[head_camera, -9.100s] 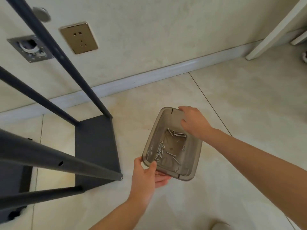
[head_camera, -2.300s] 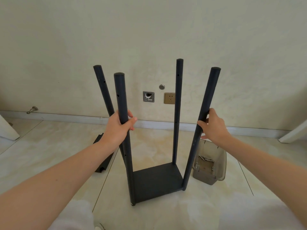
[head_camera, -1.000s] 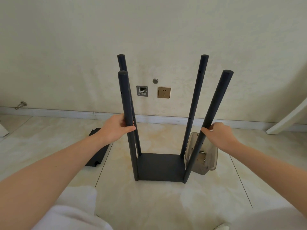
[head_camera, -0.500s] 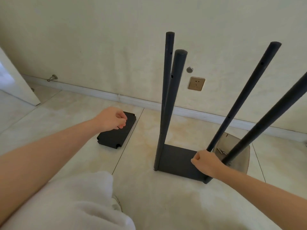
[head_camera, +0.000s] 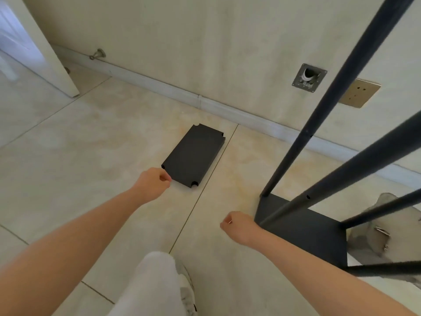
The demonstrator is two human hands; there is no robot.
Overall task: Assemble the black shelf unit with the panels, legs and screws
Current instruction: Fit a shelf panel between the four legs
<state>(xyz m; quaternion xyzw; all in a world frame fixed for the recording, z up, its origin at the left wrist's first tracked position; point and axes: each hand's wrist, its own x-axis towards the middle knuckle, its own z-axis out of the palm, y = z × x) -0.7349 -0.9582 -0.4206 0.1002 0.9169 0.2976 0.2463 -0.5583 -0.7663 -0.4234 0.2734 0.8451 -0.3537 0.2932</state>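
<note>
A loose black panel [head_camera: 193, 155] with notched corners lies flat on the floor tiles near the wall. My left hand [head_camera: 155, 185] hovers at its near left corner with fingers curled, and nothing shows in it. My right hand [head_camera: 238, 226] is a fist just left of the shelf unit; a small metal tip, seemingly a screw [head_camera: 229, 222], pokes out of it. The unit's base panel [head_camera: 303, 231] sits on the floor at right, and black legs [head_camera: 303, 137] rise from its corners. Neither hand touches the unit.
A translucent grey box [head_camera: 373, 222] holding screws stands behind the unit at the right edge. My leg and shoe [head_camera: 159, 283] are at the bottom centre. A door [head_camera: 34, 42] and doorstop [head_camera: 98, 54] are at upper left; wall sockets [head_camera: 360, 93] are at right.
My view swung left and down. My right hand let go of the near right leg. My left hand moved down to the loose panel's corner.
</note>
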